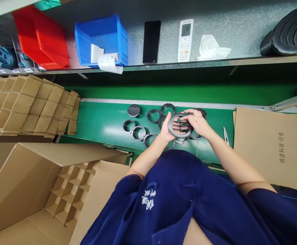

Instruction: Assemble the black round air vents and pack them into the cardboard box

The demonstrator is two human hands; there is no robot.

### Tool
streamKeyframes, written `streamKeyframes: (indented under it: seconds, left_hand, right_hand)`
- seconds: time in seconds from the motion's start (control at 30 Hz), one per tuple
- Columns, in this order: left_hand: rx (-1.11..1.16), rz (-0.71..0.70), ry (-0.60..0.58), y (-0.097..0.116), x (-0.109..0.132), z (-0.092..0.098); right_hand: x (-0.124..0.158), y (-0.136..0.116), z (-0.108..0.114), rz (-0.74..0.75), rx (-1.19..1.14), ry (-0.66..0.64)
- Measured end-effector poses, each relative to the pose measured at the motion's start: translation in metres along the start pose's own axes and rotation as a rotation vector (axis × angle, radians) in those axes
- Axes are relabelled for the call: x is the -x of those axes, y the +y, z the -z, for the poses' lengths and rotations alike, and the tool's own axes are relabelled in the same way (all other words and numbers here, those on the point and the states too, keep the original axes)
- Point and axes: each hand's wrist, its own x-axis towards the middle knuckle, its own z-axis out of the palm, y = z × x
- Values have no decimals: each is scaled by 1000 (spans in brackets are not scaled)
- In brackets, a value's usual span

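A dark grey ring (171, 126) with a wide flat rim is held up over the green table, between both hands. My left hand (166, 130) grips it from the left and below; its fingers show through the opening. My right hand (198, 124) has hold of the ring's right side, fingertips reaching over the upper edge. Beneath and around the hands lie several black rings (138, 138), some partly hidden by my hands. Farther left is a black ribbed round piece (134, 110) that looks closed on top.
A utility knife (226, 136) lies right of the rings, beside a flat cardboard sheet (260, 146). An open carton (41, 149) with dividers stands lower left, below stacked cardboard dividers (31, 102). The shelf above holds a blue bin (101, 30), phone (151, 42) and remote (185, 41).
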Motion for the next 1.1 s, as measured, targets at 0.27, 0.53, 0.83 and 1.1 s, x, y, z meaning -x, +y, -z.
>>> streamKeyframes:
  seconds: [0.27,0.53,0.83,1.1]
  left_hand:
    - [36,0,-7,-3,-9,2]
    - [16,125,282,-30,-43,24]
    - [-165,67,456,-16,-59,51]
    - [-285,50,640,-14,-42,91]
  right_hand:
    - [11,9,7,-35,-22,53]
    - [36,45,-35,-9,234,-315]
    - [-20,165,-16,-418,472,26]
    - [-44,187,8,-397,621,33]
